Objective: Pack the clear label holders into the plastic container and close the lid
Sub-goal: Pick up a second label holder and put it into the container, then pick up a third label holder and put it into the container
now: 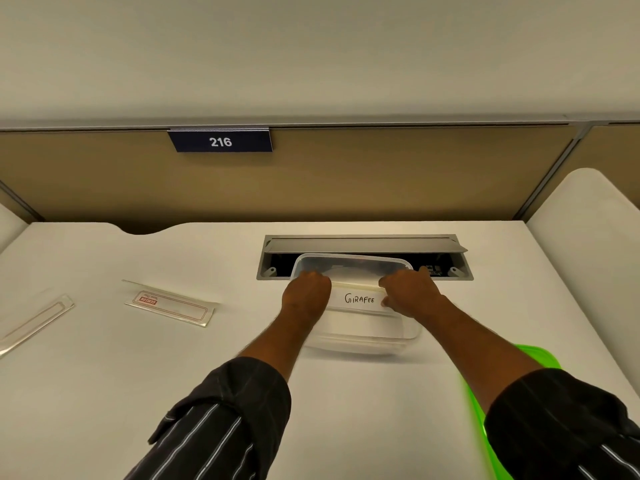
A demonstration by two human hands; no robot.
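A clear plastic container [363, 336] stands on the white desk, in front of the cable tray. Over its open top, my left hand [306, 294] and my right hand [410, 294] each grip one end of a clear label holder [358, 298] whose paper insert reads "GIRAFEE". Two more clear label holders lie on the desk to the left: one with a red-printed insert [169, 303] and one at the far left edge [34, 323]. The green lid [478, 410] lies at the lower right, partly hidden under my right forearm.
An open metal cable tray [363, 244] is recessed in the desk just behind the container. A tan partition with a "216" sign [220, 142] rises at the back. A white rounded panel [585, 220] borders the desk on the right.
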